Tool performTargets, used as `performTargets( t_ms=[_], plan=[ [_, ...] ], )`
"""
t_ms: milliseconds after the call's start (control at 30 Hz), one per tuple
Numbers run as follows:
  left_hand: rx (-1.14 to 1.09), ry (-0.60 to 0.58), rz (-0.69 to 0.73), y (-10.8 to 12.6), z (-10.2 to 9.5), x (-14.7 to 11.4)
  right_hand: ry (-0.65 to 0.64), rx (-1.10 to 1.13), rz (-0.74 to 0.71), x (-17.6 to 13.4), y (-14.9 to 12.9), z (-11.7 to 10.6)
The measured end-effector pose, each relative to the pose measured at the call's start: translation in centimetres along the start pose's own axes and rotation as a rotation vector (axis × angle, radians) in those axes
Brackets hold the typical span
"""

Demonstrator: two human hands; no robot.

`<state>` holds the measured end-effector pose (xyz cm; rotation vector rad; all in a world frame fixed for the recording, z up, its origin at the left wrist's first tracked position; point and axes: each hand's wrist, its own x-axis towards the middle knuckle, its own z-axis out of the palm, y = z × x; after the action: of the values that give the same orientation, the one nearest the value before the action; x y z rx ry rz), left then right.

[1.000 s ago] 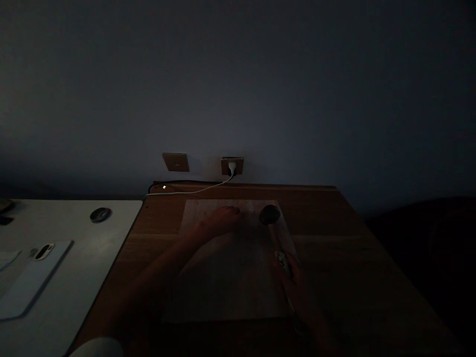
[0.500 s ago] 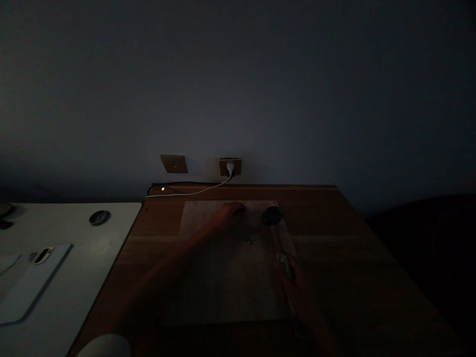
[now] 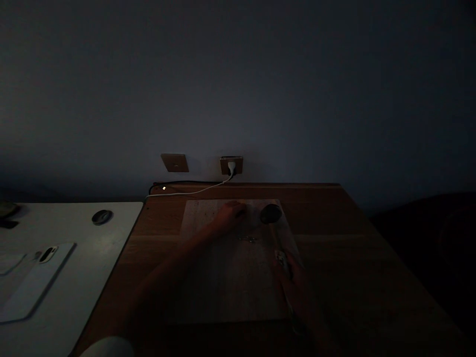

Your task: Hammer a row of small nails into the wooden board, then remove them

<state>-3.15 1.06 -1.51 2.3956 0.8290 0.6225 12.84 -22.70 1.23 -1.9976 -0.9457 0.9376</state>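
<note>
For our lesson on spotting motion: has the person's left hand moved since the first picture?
Yes: judged against the wall socket, the left hand has shifted slightly right over the board.

Plenty of room down the near middle of the board (image 3: 226, 287), but small shiny pieces (image 3: 248, 239) sit just before the gap between left hand (image 3: 231, 215) and mallet head (image 3: 270, 214)!

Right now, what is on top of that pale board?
Small shiny pieces lie on the pale board. The right fingers hold a mallet, its dark head over the far right corner. What the left fingers and mallet cover cannot be seen.
</note>
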Motion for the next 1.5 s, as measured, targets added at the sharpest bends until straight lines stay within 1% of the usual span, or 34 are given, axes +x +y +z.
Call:
performTargets(
  t_ms=[133, 300, 467, 567, 667, 733, 800, 867, 967, 1067, 1133, 1200, 1267, 1300, 1367, 1433, 1500],
  plan=[
    [-0.041, 0.041, -0.054, -0.3, 0.5, 0.4, -0.044, 0.006, 0.002, 0.9, -1.1, 0.6],
    [-0.07, 0.049, -0.029, -0.3, 0.5, 0.6, -0.13, 0.047, -0.066, 1.9, -2.4, 1.7],
    [-0.179, 0.057, -0.129, -0.2, 0.5, 0.4, -0.137, 0.06, -0.053, 1.9, -3.7, 2.3],
    [-0.205, 0.06, -0.158, -0.2, 0.6, 0.4, -0.155, 0.056, -0.079, 2.1, -3.7, 2.5],
    [-0.209, 0.071, -0.148, -0.3, 0.4, 0.5, -0.159, 0.059, -0.094, 2.5, -3.2, 2.7],
    [-0.182, 0.084, -0.148, -0.1, -0.2, 0.3, -0.161, 0.047, -0.107, 2.7, -2.9, 2.8],
    [-0.098, 0.077, -0.14, 0.2, -1.1, -0.3, -0.17, 0.048, -0.111, 2.7, -2.7, 2.9],
    [0.03, 0.014, -0.072, 0.9, -2.2, -1.3, -0.167, 0.082, -0.091, 2.7, -2.7, 3.0],
    [0.253, -0.134, 0.11, 2.3, -3.3, -3.1, -0.169, 0.135, -0.062, 2.7, -2.7, 3.2],
    [0.453, -0.245, 0.268, 4.0, -3.4, -4.3, -0.18, 0.17, -0.077, 2.7, -2.5, 3.4],
    [0.536, -0.284, 0.337, 4.8, -3.1, -4.5, -0.165, 0.203, -0.073, 2.4, -2.4, 3.5],
    [0.556, -0.292, 0.37, 5.1, -3.0, -4.5, -0.133, 0.251, -0.067, 2.1, -2.5, 3.6],
    [0.503, -0.276, 0.34, 4.7, -3.0, -4.4, -0.091, 0.33, -0.08, 1.7, -2.8, 3.5],
    [0.444, -0.252, 0.292, 4.3, -3.1, -4.2, -0.07, 0.369, -0.077, 1.6, -3.0, 3.3],
    [0.274, -0.164, 0.144, 3.1, -3.2, -3.7, -0.052, 0.405, -0.041, 1.6, -3.5, 2.9],
    [0.103, -0.046, -0.01, 1.7, -3.2, -3.1, -0.086, 0.389, 0.026, 1.9, -4.1, 2.5],
    [0.006, 0.037, -0.099, 0.6, -3.0, -2.6, -0.129, 0.362, 0.077, 2.1, -4.4, 2.2]
  ],
)
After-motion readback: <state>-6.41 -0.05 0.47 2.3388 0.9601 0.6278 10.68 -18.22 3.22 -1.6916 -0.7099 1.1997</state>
